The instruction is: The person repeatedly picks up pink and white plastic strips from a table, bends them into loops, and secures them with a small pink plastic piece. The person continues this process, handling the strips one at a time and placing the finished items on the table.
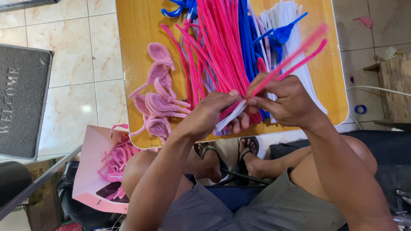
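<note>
Two pink pipe cleaners [295, 57] run from the middle of the frame toward the upper right, pinched at their lower ends by the right hand [284, 102], fingers closed on them. The left hand [214, 115] grips a short white and pink bundle [231, 114] just beside it. Behind, a heap of pink, blue and white stems [227, 42] lies unshaped on the wooden table [132, 42]. At centre left sit several finished pink loops [156, 98]; more fill a pink bag [92, 171] at lower left. Judging by the heap, much remains.
</note>
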